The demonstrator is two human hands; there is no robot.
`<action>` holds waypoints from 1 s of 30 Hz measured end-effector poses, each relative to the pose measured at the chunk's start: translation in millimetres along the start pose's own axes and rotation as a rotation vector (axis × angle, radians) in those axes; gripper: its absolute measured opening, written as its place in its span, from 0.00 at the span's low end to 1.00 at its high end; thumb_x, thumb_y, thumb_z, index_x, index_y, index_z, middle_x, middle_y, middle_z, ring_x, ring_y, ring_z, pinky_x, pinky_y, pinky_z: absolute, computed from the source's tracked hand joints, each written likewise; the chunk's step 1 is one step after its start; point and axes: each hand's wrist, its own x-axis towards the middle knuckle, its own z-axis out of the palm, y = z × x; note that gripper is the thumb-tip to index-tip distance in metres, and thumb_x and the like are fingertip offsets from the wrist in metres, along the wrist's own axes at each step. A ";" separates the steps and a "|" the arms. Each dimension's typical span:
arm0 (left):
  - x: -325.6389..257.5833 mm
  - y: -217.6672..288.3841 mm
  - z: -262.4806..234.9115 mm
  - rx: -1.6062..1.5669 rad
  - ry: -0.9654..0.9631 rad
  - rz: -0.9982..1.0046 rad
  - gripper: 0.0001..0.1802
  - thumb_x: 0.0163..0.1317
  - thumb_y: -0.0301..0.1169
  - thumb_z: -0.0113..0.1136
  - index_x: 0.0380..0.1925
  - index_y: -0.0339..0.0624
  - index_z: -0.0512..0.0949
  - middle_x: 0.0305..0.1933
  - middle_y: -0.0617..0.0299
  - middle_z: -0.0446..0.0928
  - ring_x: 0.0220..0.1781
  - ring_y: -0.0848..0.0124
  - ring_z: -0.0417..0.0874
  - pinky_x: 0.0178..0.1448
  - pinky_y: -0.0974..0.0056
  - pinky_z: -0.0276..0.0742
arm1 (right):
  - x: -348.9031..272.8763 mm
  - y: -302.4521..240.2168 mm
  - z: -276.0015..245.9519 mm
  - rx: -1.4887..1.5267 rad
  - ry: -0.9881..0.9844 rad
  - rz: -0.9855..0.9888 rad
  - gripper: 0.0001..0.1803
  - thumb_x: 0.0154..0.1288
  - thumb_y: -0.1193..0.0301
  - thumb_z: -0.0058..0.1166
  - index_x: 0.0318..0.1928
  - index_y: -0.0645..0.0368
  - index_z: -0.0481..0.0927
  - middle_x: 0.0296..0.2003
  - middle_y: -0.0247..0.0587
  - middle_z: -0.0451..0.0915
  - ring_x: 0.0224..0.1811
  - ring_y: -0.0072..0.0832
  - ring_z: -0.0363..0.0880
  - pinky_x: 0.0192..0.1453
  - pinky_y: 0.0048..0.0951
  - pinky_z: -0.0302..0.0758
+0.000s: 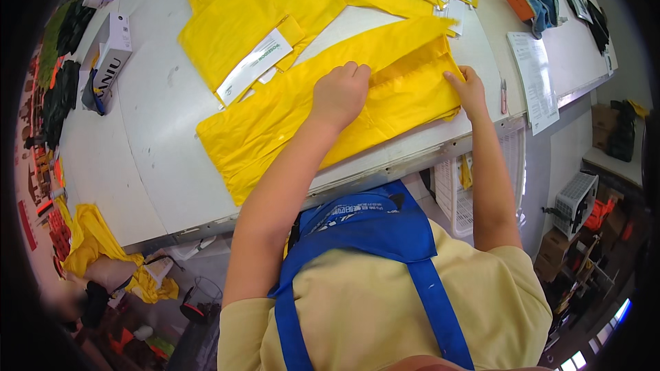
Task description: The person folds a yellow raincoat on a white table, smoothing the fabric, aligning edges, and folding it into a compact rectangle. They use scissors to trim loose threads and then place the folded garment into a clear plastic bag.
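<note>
1. Across the near part of the table, a folded yellow garment is laid slantwise, with both hands set on it.
2. By the left hand, curled into a fist, cloth appears to be gripped beside the open fold, around the middle of the length; the fingertips are hidden.
3. By the right hand, the right end appears to be pinched, the thumb placed on the upper face and the fingers mostly hidden behind the edge.
4. The long axis is slanted from lower left to upper right; the right hand is nearest the right end, while the left end is left unheld, well beyond the left hand.
5. Just past the far edge, a second yellow garment with a white label is seen.
6. To the right, a small pen-like tool and a printed sheet are laid.
</note>
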 end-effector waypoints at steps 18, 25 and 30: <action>-44.5 -7.4 -15.4 -0.159 -0.293 0.104 0.19 0.57 0.30 0.57 0.51 0.52 0.77 0.45 0.55 0.76 0.49 0.57 0.76 0.50 0.53 0.73 | 26.4 -55.0 3.9 -0.231 -0.072 0.046 0.21 0.59 0.56 0.60 0.43 0.60 0.74 0.40 0.45 0.80 0.37 0.31 0.79 0.42 0.31 0.74; -189.9 -87.1 -87.9 0.327 0.040 -0.514 0.32 0.62 0.47 0.53 0.67 0.60 0.63 0.73 0.48 0.52 0.74 0.46 0.49 0.72 0.40 0.42 | 15.0 -42.5 23.0 -0.173 0.098 -0.295 0.13 0.66 0.68 0.52 0.49 0.56 0.70 0.39 0.49 0.79 0.39 0.41 0.79 0.44 0.38 0.74; -204.1 -124.9 -66.2 0.330 -0.186 -0.628 0.34 0.61 0.52 0.53 0.68 0.65 0.60 0.76 0.48 0.45 0.77 0.45 0.40 0.72 0.35 0.31 | 3.5 -57.7 31.1 -0.603 0.046 -0.109 0.16 0.67 0.66 0.51 0.54 0.50 0.70 0.55 0.47 0.72 0.53 0.46 0.74 0.55 0.40 0.71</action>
